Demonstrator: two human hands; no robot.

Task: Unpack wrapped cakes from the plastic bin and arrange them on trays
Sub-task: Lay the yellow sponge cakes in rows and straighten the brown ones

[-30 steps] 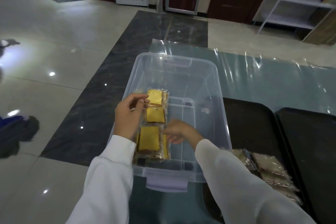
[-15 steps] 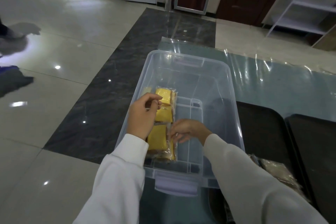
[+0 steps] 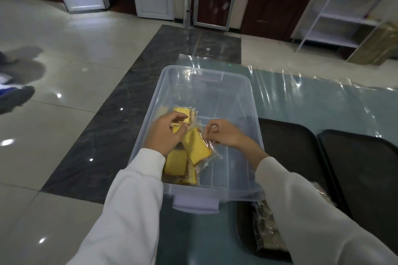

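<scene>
Inside the clear plastic bin (image 3: 247,101), along its left wall, lie the wrapped yellow cakes (image 3: 175,164); the left hand (image 3: 164,135) pinches the clear wrapper of one near the wall, and the right hand (image 3: 224,134) pinches the wrapper edge of a tilted cake (image 3: 195,145) raised between both hands. The bin stands at the left edge of the film-covered table (image 3: 312,101), touching the near black tray (image 3: 288,142), which carries brown wrapped cakes (image 3: 266,229) at its near end, a second black tray (image 3: 364,170) just to its right. No writing is legible on any wrapper.
</scene>
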